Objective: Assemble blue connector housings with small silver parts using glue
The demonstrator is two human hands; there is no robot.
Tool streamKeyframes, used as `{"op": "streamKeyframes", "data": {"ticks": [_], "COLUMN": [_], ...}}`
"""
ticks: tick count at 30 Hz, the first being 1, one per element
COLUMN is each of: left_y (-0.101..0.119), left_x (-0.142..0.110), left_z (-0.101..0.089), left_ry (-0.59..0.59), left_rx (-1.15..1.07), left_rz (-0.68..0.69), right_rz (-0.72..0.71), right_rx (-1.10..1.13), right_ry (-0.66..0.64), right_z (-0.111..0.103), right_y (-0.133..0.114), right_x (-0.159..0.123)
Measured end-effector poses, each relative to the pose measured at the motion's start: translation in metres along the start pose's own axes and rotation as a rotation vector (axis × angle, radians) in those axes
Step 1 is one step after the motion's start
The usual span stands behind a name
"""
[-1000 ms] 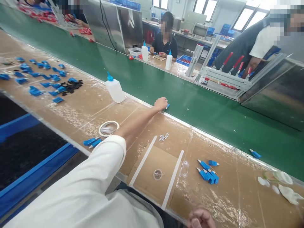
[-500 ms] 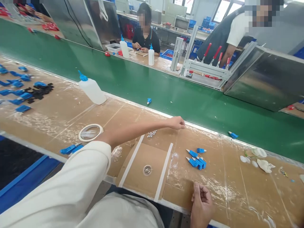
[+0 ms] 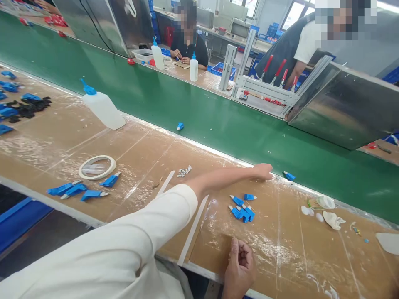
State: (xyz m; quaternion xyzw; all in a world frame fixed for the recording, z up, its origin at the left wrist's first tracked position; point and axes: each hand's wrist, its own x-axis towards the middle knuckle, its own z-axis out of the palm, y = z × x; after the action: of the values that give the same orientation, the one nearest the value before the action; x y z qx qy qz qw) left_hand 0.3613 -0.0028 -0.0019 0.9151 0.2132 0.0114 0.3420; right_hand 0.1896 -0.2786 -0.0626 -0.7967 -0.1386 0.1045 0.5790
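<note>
My left hand point(image 3: 263, 171) reaches across the work table point(image 3: 149, 153) to the belt's near edge, with my arm stretched in front of me. Its fingers point down, blurred and mostly hidden behind the back of the hand. Just right of it, apart from the fingers, a small blue plastic part point(image 3: 289, 176) with a white tip lies on the belt. My right hand point(image 3: 240, 259) is at the table's front edge, thumb against curled fingers; whatever they hold is too small to make out. Beyond it lies a cluster of similar blue parts point(image 3: 243, 212). Small white pieces point(image 3: 184, 171) lie left of my forearm.
The green conveyor belt point(image 3: 149, 99) crosses behind the table, carrying another blue part point(image 3: 180, 126). At left are a white squeeze bottle point(image 3: 102, 111), a tape roll point(image 3: 81, 171) and more blue parts point(image 3: 75, 190). A crumpled white scrap point(image 3: 333, 220) lies right. Two people work across the belt.
My left hand has moved right along the belt's edge, closer to the blue part there. The view has shifted right, and my sleeve now covers most of the taped cardboard patch and the small round dish.
</note>
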Motion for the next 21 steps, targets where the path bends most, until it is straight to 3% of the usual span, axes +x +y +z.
{"op": "streamKeyframes", "data": {"ticks": [7,11,16,21], "left_y": [0.036,0.045,0.05,0.038], "left_x": [0.047,0.063,0.066,0.034], "left_z": [0.038,0.045,0.035,0.003], "left_ry": [0.068,0.069,0.072,0.129], "left_rx": [0.149,0.204,0.228,0.18], "left_rz": [0.184,0.259,0.281,0.243], "right_rz": [0.024,0.057,0.003,-0.011], "right_rx": [0.034,0.079,0.114,0.069], "right_ry": [0.032,0.046,0.011,-0.047], "right_z": [0.005,0.002,-0.006,-0.009], "right_y": [0.005,0.014,0.024,0.019], "right_x": [-0.009,-0.01,-0.007,-0.003]}}
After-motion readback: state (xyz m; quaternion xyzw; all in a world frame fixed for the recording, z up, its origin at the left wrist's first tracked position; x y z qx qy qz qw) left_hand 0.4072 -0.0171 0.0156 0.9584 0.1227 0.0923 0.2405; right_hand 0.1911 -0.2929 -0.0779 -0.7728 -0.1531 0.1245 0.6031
